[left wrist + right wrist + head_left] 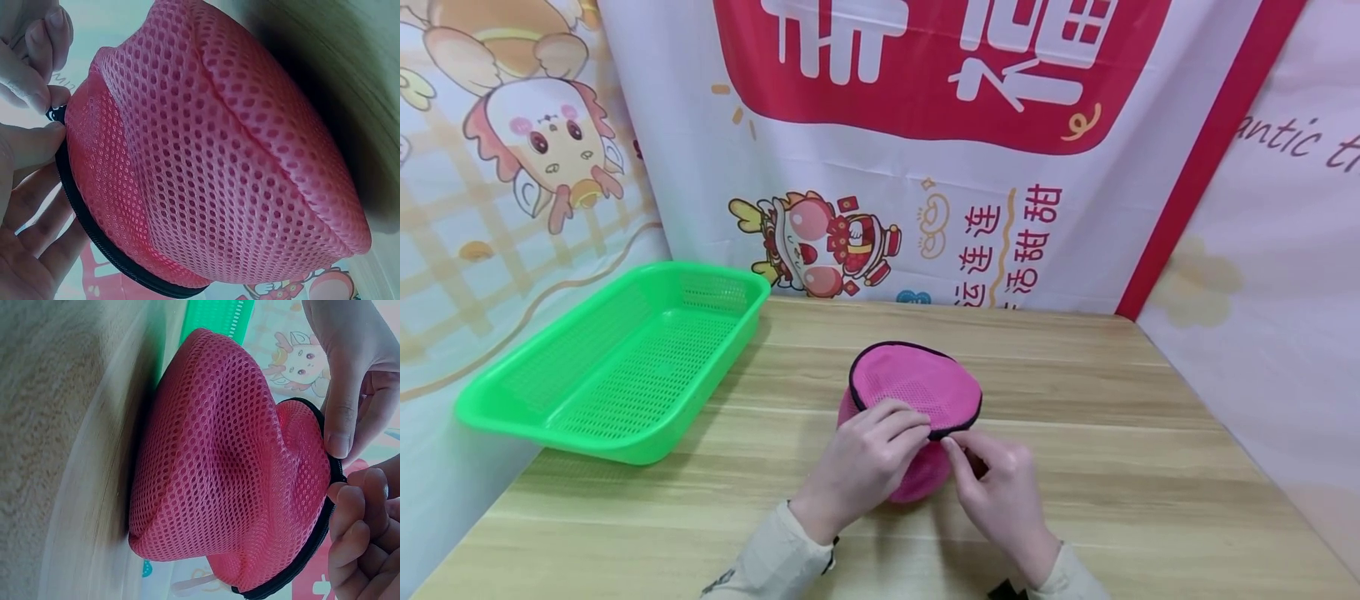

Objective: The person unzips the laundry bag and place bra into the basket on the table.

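Note:
A pink mesh laundry bag [917,379] with a black zipper around its round top stands on the wooden table. My left hand [872,454] pinches the zipper edge at the near side, its thumb [37,142] on the black band and the other fingers over the top. Close beside it, my right hand [1000,487] pinches the zipper's end or pull between thumb and forefinger. What exactly sits between those fingertips is too small to tell. In the right wrist view the mesh side [212,469] sags inward below the black zipper [306,556].
A green plastic basket [700,383] with a perforated bottom stands at the table's left. A printed cloth [865,167] hangs along the back edge, and more patterned cloth [1262,333] hangs at the right side. The wooden tabletop [1112,500] extends around the bag.

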`<action>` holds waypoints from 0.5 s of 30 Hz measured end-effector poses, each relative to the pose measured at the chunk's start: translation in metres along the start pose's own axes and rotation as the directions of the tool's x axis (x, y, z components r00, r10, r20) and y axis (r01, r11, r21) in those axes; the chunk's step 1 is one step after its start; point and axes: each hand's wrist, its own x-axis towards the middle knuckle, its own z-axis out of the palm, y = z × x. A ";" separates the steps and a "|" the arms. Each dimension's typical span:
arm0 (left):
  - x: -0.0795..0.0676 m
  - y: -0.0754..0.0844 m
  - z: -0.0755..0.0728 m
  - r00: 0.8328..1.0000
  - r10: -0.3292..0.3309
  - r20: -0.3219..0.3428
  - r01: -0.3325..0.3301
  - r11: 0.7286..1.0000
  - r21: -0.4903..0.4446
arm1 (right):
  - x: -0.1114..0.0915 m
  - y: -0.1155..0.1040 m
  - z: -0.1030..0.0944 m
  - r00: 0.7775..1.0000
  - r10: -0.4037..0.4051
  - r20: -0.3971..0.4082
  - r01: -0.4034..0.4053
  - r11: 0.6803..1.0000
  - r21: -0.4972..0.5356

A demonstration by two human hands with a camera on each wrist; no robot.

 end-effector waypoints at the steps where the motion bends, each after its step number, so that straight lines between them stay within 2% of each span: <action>1: 0.000 0.000 0.000 1.000 -0.001 0.000 0.001 1.000 0.002 | 0.000 0.000 0.000 1.000 -0.001 0.001 0.001 1.000 0.005; 5: 0.000 0.000 -0.001 1.000 -0.007 -0.008 0.007 1.000 0.015 | 0.000 -0.001 0.001 1.000 0.020 0.009 -0.020 1.000 0.004; 10: 0.001 0.001 -0.002 1.000 -0.015 0.013 0.015 0.999 0.037 | 0.000 -0.001 0.002 0.996 0.078 0.048 -0.077 0.997 -0.019; 15: 0.001 0.001 -0.001 1.000 0.005 0.019 -0.006 0.999 0.037 | -0.001 -0.001 0.003 0.995 0.080 0.066 -0.078 0.996 -0.033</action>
